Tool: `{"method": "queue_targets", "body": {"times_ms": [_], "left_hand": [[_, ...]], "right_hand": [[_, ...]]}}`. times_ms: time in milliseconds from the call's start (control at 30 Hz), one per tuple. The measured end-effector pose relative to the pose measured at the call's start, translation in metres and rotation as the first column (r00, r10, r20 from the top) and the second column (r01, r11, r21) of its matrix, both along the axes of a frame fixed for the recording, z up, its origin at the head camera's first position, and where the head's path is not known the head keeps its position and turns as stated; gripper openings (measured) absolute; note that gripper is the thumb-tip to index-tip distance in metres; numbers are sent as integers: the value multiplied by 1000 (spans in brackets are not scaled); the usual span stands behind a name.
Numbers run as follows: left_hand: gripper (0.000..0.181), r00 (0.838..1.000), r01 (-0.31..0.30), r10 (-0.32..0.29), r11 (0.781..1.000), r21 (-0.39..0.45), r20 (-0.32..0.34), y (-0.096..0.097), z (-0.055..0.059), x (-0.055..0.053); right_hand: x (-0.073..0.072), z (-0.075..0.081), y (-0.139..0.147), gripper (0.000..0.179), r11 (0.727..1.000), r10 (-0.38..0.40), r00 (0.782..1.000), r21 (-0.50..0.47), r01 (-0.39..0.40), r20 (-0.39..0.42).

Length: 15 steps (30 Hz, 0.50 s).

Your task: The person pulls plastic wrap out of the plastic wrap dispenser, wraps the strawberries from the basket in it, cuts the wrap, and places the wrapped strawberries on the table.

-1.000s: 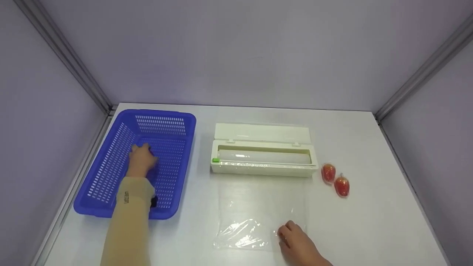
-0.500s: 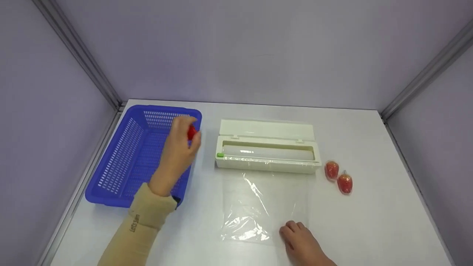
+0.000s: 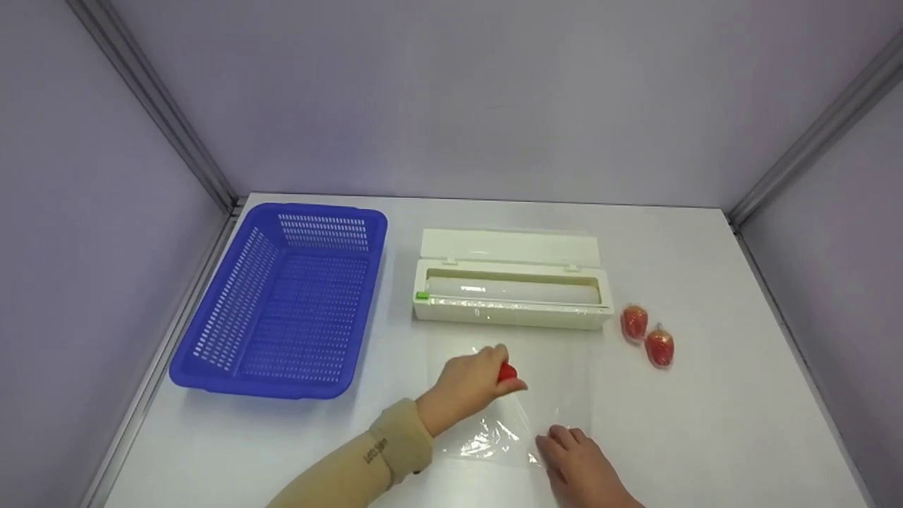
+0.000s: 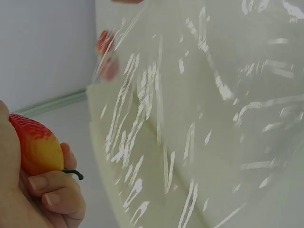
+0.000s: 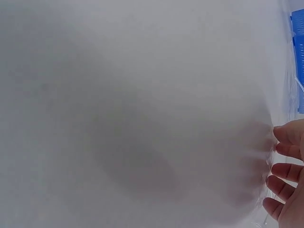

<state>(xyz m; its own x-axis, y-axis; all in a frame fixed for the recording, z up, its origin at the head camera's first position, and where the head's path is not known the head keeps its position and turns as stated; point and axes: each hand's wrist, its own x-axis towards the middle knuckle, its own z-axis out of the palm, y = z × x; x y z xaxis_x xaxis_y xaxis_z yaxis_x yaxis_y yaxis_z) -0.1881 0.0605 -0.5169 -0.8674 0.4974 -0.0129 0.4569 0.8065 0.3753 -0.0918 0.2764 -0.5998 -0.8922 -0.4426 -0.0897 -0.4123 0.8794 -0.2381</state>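
My left hand [image 3: 469, 384] grips a small fruit, red and yellow with a green stem [image 4: 40, 145], and is over the sheet of cling film [image 3: 557, 374]. The film stretches from the front of the white dispenser [image 3: 515, 315] toward me and reflects light in creases. At its near right corner, my right hand [image 3: 578, 462] rests with its fingertips touching the film. Those fingers [image 5: 285, 172] show apart, tips down, in the right wrist view. Two red fruits in film, one [image 3: 634, 322] behind the other [image 3: 659, 347], lie right of the dispenser.
A blue perforated basket [image 3: 360, 331] stands at the left of the white table [image 3: 726, 409]. The dispenser's lid [image 3: 509, 244] lies back, showing the film roll [image 3: 515, 289], with a green slider [image 3: 422, 295] at its left end. Grey walls [image 3: 487, 106] enclose the table.
My left hand has come out of the basket with the red-and-yellow fruit and moved right over the film. The right hand has stayed at the film's near corner.
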Motion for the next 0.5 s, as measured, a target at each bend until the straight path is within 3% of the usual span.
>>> {"method": "queue_targets", "body": {"times_ms": [100, 233, 333, 500], "left_hand": [[53, 1000, 5, -6, 996, -84, -3, 17, -29, 10], [54, 996, -15, -2, 981, -192, -88, 29, -55, 18], [55, 989, -45, 8, 968, -248, -151, 32, -65, 21], [56, 986, -41, -14, 945, -326, -166, 36, -74, 27]], "right_hand": [[3, -4, -1, 22, 999, 29, 996, -20, -31, -84], [6, -10, 0, 12, 996, 75, 972, -26, -83, -222], [6, -12, 1, 13, 994, 105, 957, 5, -108, -271], [8, -10, 4, 20, 991, 135, 957, 57, -125, -255]]}}
